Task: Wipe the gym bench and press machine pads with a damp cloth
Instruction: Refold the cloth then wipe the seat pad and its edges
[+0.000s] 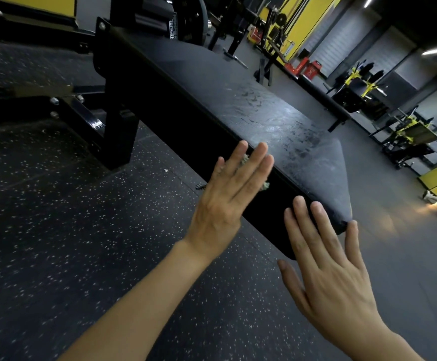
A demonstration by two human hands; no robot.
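head view, nearest to us at five o'clock, shows our right hand (326,259) flat and spread, fingers straight and slightly apart, fingertips lying against the near end of the bench (277,118) at its rounded corner. it grips nothing; it looks to be steadying the pad.

a little farther, just past centre toward eleven o'clock of that hand, our left hand (227,194) is also flat with fingers extended, palm pressed to the dark side face of the bench. the cloth (264,185) is trapped under that palm: only pale frayed bits show, one at the little-finger side and one between the fingers near the top edge. so the hand presses rather than pinches.

to do this step well, we judge we should keep the palm flat over the cloth, run long overlapping strokes along the side face, then roll over the top edge so the seam is covered.

beyond, toward one o'clock, the bench top carries grey streaks and smudges, which suggests it needs more passes. farther still, at twelve to two o'clock, black and yellow machines (410,131) stand on the floor (68,243).
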